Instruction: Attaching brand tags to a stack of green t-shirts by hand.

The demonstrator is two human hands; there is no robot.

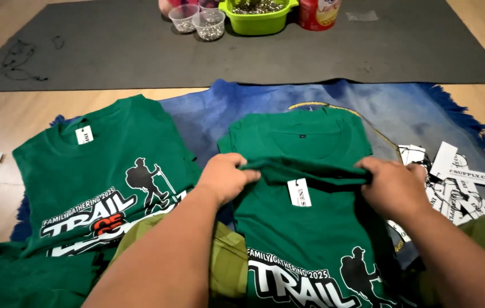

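Observation:
A green t-shirt (311, 239) with a white and black hiker print lies in front of me on a blue rug (368, 108). My left hand (226, 177) and my right hand (392, 185) each pinch the shirt's collar edge, lifting it slightly. A small white hang tag (299, 192) dangles from the collar between my hands. Another green shirt lies under it, its neckline (305, 134) showing beyond my hands. A stack of matching green shirts (100, 182) with a white tag (84, 134) sits to the left.
A pile of loose white paper tags (459, 182) lies at the right on the rug. Beyond is a dark grey mat (111, 51) holding a green basin (257, 17), two clear cups (197, 21) of small metal pieces and a red-and-white container (318, 12). Wooden floor surrounds everything.

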